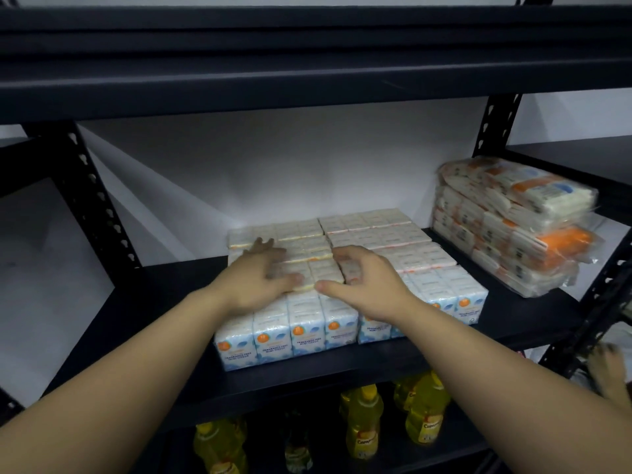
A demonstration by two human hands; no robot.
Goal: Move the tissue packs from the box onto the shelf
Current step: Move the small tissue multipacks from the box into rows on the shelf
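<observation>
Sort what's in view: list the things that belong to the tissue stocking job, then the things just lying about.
Job:
- tissue packs, laid on the shelf board
- pack on top, under the left hand
- right hand, on the packs beside it
- wrapped tissue stack, right end of the shelf

Lying about:
- yellow bottles, shelf below
- another person's hand, far right

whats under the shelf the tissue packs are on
Yellow bottles stand on the level below the shelf that bears the tissue packs. The shelf board and the arms cover most of that level.
</observation>
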